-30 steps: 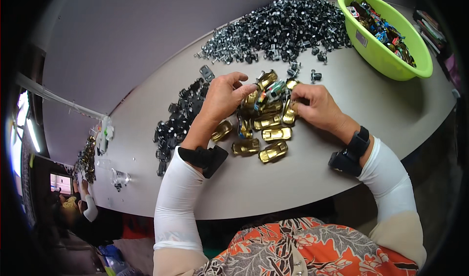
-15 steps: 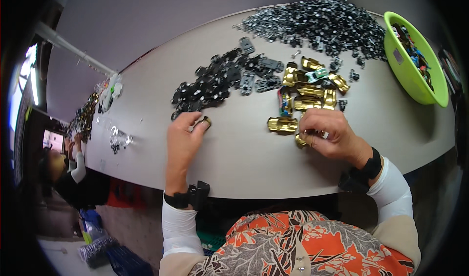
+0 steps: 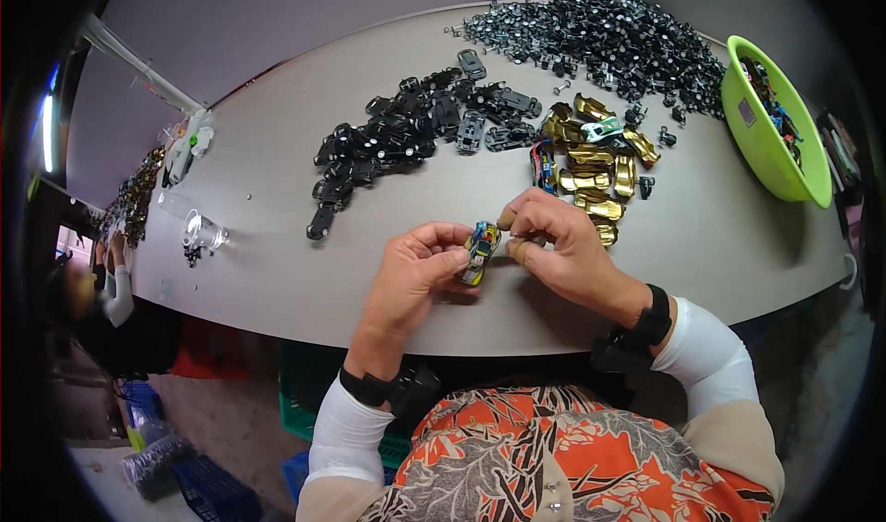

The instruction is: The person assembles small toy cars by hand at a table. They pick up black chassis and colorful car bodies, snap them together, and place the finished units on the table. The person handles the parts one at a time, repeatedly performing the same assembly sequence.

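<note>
A small multicoloured toy car [image 3: 480,251] is sitting pinched between both hands just above the near table edge [image 3: 517,342]; the left hand [image 3: 415,277] is curling closed around its side while the right hand [image 3: 563,250] is nipping its end. Held only by fingertips, it is risking slipping off the table, or knocking the gold car bodies [image 3: 595,167] just beyond

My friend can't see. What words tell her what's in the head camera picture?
Two bare hands, left hand and right hand, hold a small multicoloured toy car together above a grey table. Behind them lie gold toy car bodies, black car bases, a heap of small dark parts and a green bowl.
</note>
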`<act>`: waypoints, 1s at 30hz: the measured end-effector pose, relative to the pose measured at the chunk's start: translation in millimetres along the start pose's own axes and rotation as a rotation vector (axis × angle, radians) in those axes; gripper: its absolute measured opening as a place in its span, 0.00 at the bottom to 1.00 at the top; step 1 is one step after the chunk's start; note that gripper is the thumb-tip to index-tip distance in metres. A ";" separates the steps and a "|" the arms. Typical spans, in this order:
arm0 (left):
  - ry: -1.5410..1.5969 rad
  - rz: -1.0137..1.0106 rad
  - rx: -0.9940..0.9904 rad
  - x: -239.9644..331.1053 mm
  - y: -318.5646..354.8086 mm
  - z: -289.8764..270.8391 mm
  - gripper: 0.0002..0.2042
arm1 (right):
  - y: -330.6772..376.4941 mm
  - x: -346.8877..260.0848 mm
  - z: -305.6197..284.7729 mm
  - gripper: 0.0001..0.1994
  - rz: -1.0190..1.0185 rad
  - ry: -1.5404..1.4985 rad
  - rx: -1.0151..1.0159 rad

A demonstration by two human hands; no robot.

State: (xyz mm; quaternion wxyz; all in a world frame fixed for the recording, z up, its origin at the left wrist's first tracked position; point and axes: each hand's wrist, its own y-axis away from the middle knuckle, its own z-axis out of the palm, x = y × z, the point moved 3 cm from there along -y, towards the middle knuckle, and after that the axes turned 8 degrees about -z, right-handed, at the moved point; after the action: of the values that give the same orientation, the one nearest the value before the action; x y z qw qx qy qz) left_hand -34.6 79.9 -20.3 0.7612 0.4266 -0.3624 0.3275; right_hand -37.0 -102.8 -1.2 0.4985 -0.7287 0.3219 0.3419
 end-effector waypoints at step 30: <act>-1.427 0.292 0.937 62.5 27.9 -127.5 0.14 | 1.4 -4.2 -6.9 0.06 -0.129 0.272 -0.117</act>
State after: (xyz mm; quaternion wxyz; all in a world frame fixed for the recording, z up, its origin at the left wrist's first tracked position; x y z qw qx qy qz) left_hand 10.2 216.6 -4.5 0.0480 0.7491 -0.6323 0.1916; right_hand -39.3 -109.3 3.4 0.4280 -0.8151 0.3187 0.2256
